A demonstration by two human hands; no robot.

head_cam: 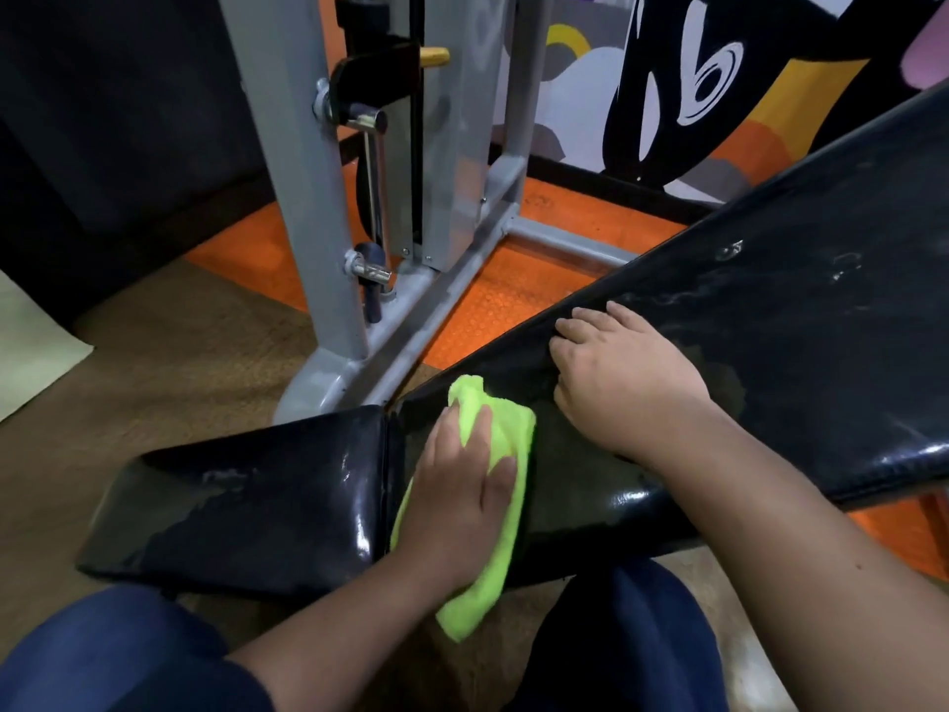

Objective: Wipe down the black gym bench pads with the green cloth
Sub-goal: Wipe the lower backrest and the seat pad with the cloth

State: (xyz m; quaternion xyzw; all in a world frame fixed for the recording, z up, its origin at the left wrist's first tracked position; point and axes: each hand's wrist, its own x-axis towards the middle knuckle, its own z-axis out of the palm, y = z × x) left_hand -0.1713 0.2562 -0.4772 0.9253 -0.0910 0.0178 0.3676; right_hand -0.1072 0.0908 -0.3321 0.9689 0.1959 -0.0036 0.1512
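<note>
Head view shows the left hand (462,475) pressing flat, fingers spread, on the green cloth (500,454) at the back pad's (770,310) lower end, beside the seat pad (246,506). Right hand (616,372) seemingly curls over that pad's far edge, fingertips hidden.

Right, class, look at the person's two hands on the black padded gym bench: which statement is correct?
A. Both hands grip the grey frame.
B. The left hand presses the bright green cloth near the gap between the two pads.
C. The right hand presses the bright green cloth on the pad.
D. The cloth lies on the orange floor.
B: the left hand lies flat on the bright green cloth by the gap between the black bench pads, while the right hand grips the long pad's edge.
</note>
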